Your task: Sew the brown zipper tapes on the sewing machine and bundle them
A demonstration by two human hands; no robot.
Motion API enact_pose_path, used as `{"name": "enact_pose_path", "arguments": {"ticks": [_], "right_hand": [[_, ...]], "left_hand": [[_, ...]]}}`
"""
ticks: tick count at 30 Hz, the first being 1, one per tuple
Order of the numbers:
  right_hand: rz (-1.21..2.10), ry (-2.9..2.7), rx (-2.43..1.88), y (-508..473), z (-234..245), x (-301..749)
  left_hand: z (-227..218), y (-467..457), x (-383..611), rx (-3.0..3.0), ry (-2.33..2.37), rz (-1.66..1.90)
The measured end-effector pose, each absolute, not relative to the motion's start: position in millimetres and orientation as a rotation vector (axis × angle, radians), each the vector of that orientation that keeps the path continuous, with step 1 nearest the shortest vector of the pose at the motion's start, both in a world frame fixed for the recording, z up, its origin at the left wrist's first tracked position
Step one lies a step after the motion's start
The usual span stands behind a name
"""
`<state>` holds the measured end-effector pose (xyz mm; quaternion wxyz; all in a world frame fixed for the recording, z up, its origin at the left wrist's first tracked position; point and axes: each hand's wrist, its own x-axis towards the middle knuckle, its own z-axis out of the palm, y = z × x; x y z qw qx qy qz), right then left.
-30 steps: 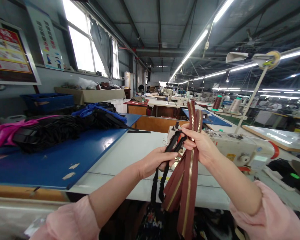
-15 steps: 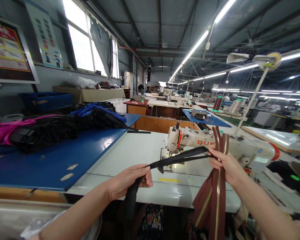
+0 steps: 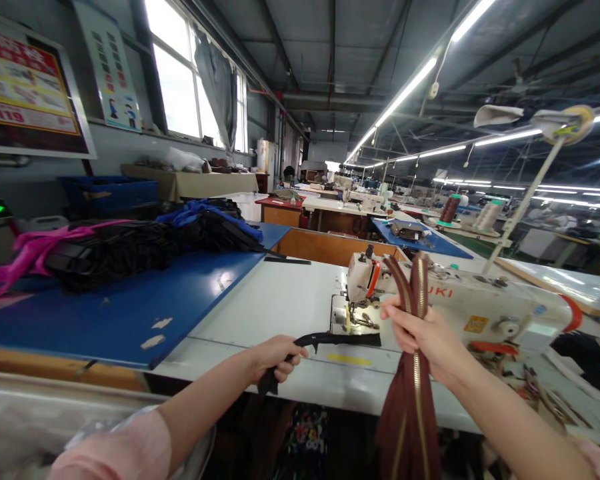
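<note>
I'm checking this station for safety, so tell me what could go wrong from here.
The black strip trails from the left hand close to the sewing machine, so its free end might snag there. The brown zippers hang loose below the right hand, so they could catch on the edge of the white table.
</note>
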<state>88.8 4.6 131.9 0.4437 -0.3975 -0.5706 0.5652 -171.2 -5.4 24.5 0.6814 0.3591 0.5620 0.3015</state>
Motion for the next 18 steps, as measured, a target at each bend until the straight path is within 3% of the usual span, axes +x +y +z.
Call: {"name": "enact_pose_path", "arguments": {"ticks": [6,18], "right_hand": [[1.731,-1.388,-0.92,26.5,130.5,-2.3],[1.921,-1.302,-1.228,78.7,36.3,-94.2]], "left_hand": [[22.9,-7.4,-174.9,0.876,1.313,0.671],[21.6,-5.8,-194.2,0.928,1.358,0.65]]}}
